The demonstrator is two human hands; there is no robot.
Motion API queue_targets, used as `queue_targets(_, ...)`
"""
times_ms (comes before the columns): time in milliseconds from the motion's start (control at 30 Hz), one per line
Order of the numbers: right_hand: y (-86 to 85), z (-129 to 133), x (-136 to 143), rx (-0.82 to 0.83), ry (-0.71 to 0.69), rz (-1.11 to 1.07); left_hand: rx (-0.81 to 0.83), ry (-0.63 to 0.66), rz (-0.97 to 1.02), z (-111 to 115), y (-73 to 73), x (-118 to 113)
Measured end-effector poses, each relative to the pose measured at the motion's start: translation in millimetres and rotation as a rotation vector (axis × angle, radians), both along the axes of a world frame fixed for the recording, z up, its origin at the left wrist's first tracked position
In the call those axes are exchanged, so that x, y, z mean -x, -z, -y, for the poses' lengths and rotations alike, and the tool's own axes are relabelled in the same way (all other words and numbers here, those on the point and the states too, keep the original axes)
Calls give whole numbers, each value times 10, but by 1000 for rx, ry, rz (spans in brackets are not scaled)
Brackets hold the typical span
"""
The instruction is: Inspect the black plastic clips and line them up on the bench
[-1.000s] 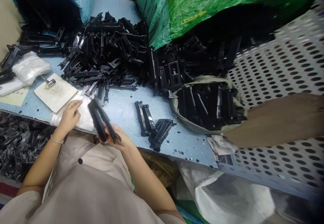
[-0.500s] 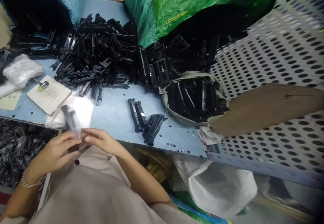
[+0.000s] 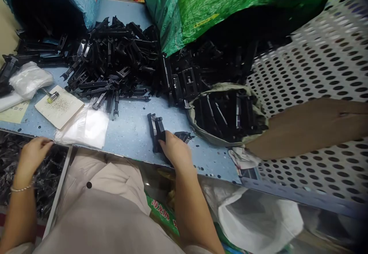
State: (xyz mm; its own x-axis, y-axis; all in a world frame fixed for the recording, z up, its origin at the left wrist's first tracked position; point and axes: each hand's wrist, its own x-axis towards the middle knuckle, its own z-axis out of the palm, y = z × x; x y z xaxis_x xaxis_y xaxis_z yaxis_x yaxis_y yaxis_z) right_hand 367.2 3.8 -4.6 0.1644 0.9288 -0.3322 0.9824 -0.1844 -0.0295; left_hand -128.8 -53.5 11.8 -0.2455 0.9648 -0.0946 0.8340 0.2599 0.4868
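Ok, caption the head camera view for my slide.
Right hand on black parts at a blue table, left hand near plastic-wrapped items.

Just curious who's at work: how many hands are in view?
2: left hand at the near edge of the table, right hand touching black parts; no others show.

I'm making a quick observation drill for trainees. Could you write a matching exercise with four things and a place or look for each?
Things:
1. Left hand
2. Right hand
3. Square board
4. Green sack

Places or looks:
A. To the right of the blue sack
B. At the loose black parts near the table's front edge
C. Pale, with small specks on it
D. At lower left, by the dark heap

Pairs: 1-D, 2-B, 3-C, 4-A
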Motion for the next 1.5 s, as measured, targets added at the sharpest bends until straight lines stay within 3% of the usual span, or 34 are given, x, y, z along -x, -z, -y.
queue_targets(67,49,28,58,-21,53,-142,-93,168,106,-160,-82,-737)
queue_targets(133,124,50,152,-76,99,-416,-190,329,194,-341,-50,-1367)
queue_targets(167,162,62,216,-101,118,-600,-228,341,159,-435,8,-1593)
queue_targets(233,210,96,372,-104,146,-989,-250,338,94,-604,168,-1828)
queue_targets(300,201,132,549,-41,171,-1316,-234,320,124,-721,315,-1811)
queue_targets(433,82,133,905,135,271,-1669,-175,203,516,-794,413,-1507)
queue_targets(567,71,-30,1307,287,345,-1841,-146,100,739,-780,378,-1426)
queue_targets(700,240,-248,1641,376,363,-1950,-185,122,770,-757,339,-1438)
queue_targets(800,362,-321,1660,341,436,-1940,-325,96,709,-690,260,-1356)
queue_targets(967,334,-142,1374,167,438,-1851,-388,408,220,-585,170,-1252)
queue_targets(1033,286,-3,1278,209,450,-1894,-356,474,123,-613,210,-1255)
queue_targets(1200,328,252,1288,757,399,-2045,-296,409,285,-724,296,-1256)
queue_targets(1267,391,258,1369,809,460,-2098,-288,440,316,-674,239,-1274)
queue_targets(1367,430,208,1493,847,543,-2161,-301,630,292,-457,63,-1360)
queue_targets(1433,391,190,1558,788,503,-2127,-309,753,275,-283,-66,-1418)
queue_targets(1500,315,204,1613,662,419,-2040,-294,790,276,-149,-165,-1422)
